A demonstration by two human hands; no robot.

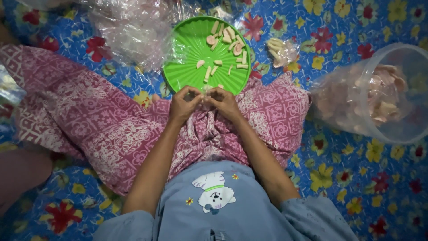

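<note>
1. At the far left, a blue floor mat (pixel 383 187) printed with red and yellow flowers covers the ground, and a leg under pink patterned cloth (pixel 80 120) stretches across it toward the left edge.
2. Above that leg lies a heap of crumpled clear plastic bags (pixel 129 31), touching the left rim of the tray.
3. The left hand (pixel 183 105) is curled, its fingertips pinched together on a small clear plastic packet (pixel 205 101) held between both hands, just below the tray's near rim.
4. The round green tray (pixel 187 49) rests on the mat in front of the lap; pale cracker pieces (pixel 227 38) lie scattered on it, thickest toward its upper right.
5. The right hand (pixel 225 103) mirrors the left, fingers closed on the other side of the same packet; what the packet holds is too small to tell.
6. Just right of the tray sits a small filled bag of crackers (pixel 281 50) on the mat.
7. At the far right, a large clear tub (pixel 401 134) lies tilted, lined with plastic and holding pinkish crackers (pixel 379 96), well apart from the hands.
</note>
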